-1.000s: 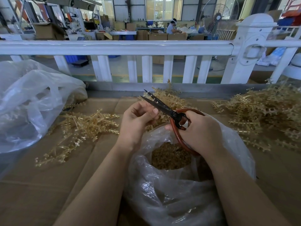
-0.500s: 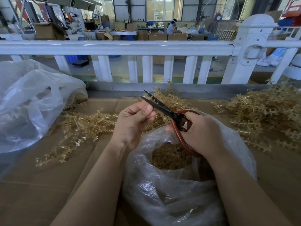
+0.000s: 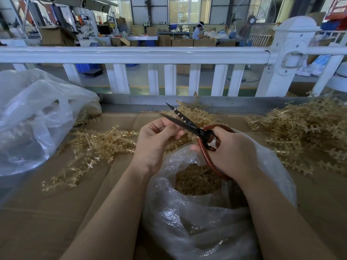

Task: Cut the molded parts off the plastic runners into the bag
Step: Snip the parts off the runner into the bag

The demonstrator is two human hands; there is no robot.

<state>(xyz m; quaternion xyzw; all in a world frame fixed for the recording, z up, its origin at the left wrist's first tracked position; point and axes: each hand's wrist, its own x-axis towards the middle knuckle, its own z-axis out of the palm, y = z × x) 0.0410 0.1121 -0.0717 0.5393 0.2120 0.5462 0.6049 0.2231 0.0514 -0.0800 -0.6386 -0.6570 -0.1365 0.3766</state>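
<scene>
My right hand (image 3: 231, 152) grips the red-brown loop handles of black scissors (image 3: 185, 123), whose blades stand slightly apart and point up to the left. My left hand (image 3: 156, 141) has its fingers curled just under the blades, pinching something small that the fingers mostly hide. Both hands hover over the mouth of a clear plastic bag (image 3: 202, 218) that holds a heap of small golden cut parts (image 3: 197, 182). Golden plastic runners lie in a pile on the left (image 3: 90, 149), another behind the hands (image 3: 195, 113) and a big one at the right (image 3: 304, 134).
The work surface is brown cardboard (image 3: 47, 222). A second large clear bag (image 3: 33, 121) slumps at the far left. A white railing (image 3: 150, 55) and a grey metal ledge (image 3: 225, 101) close off the back. Beyond it a person sits at a distant bench.
My left hand has drifted slightly left and its fingers have shifted under the blades. The scissors and my right hand stay almost where they were.
</scene>
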